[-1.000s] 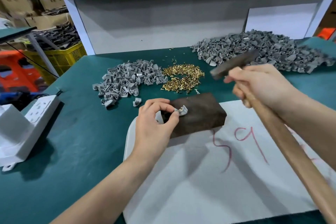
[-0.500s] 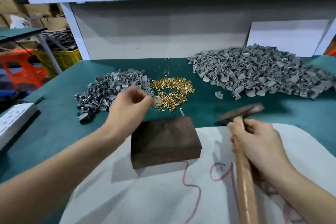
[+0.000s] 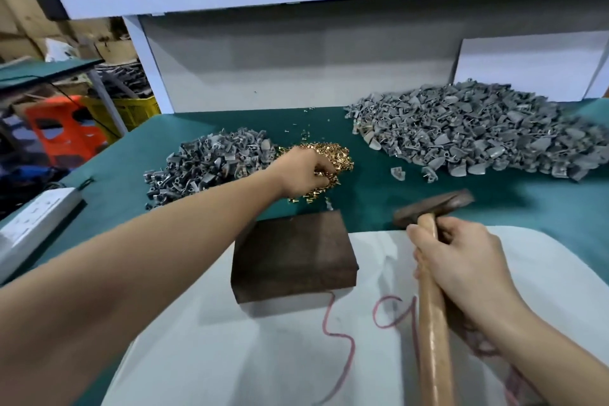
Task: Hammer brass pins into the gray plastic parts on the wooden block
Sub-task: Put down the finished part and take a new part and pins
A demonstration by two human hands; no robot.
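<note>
A white power strip (image 3: pixel 36 217) lies to my left on the green table (image 3: pixel 543 211). Before me is a white sheet (image 3: pixel 263 359) with red scribbles. An orange stool (image 3: pixel 62 132) stands beyond.

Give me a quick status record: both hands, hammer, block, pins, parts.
left hand: fingers down in the brass pins; whether it holds a pin cannot be told
right hand: grips the hammer handle just below the head
hammer head: low, right of the block
wooden block: top bare, partly on the white sheet
small gray pile: left of the pins
large gray pile: far right
</note>
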